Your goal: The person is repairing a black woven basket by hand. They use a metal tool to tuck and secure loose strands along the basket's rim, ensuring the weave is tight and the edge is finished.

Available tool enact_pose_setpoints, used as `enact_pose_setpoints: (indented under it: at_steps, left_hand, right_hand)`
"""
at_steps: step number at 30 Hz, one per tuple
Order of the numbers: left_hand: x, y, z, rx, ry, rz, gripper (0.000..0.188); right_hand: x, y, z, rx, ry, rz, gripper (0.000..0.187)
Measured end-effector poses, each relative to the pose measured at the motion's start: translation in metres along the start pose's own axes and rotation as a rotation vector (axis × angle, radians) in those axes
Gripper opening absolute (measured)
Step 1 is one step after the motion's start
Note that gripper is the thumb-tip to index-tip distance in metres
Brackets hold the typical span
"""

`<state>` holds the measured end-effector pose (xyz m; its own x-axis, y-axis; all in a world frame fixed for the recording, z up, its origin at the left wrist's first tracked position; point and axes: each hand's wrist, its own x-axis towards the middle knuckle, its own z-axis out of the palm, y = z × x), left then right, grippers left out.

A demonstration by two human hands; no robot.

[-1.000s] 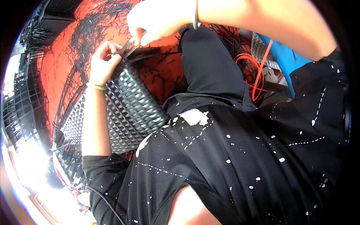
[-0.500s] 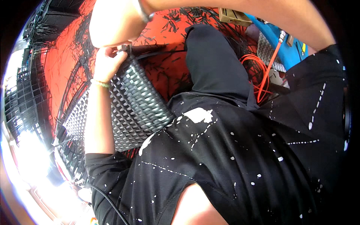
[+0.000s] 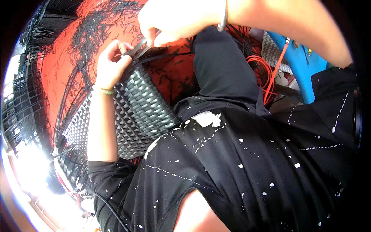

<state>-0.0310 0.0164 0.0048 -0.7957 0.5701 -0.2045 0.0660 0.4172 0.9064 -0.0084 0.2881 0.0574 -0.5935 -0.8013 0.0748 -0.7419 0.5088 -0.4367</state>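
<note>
A dark grey woven basketwork piece [image 3: 145, 104] leans against my lap, with its top corner up between my hands. At that corner is my left hand [image 3: 112, 63], its thumb and fingers pinched on the end of the weave. My right hand [image 3: 179, 19] is raised just beyond and to the right, fingers closed on a flat, shiny grey strip [image 3: 142, 49]. Two narrow lengths of it show between the hands, running down to the corner. Overexposure washes out much of the right hand, and its grip is partly hidden.
Black strip scraps [image 3: 91, 38] litter the red ground sheet [image 3: 63, 63]. Black wire-like frames [image 3: 27, 96] stand on the left. A red hose [image 3: 276, 71] coils beside a blue plastic surface [image 3: 299, 65] at the right. My bent leg [image 3: 226, 65] rises in the middle.
My right hand has moved right and away from the left hand, uncovering the grey strip between them. My left hand stays at the corner of the woven piece.
</note>
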Motion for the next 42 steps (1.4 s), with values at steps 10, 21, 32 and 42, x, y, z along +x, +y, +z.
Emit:
enact_pose_setpoints:
  at_steps: [10,21,32,42]
  left_hand:
    - [0.002,-0.002,-0.014,0.010,-0.019,0.002,0.013]
    - [-0.004,-0.007,-0.014,0.134,0.083,-0.100,0.028]
    - [-0.008,0.003,-0.005,-0.004,0.001,-0.023,0.018]
    - [-0.001,0.004,-0.010,0.059,0.013,-0.027,0.014]
  right_hand:
    - [-0.012,0.006,0.009,-0.090,0.136,-0.013,0.016]
    - [0.034,0.006,-0.016,-0.189,0.103,-0.135,0.018]
    - [0.030,0.009,-0.014,-0.177,0.066,-0.142,0.019]
    - [-0.005,0.044,0.022,-0.030,0.143,-0.194,0.021]
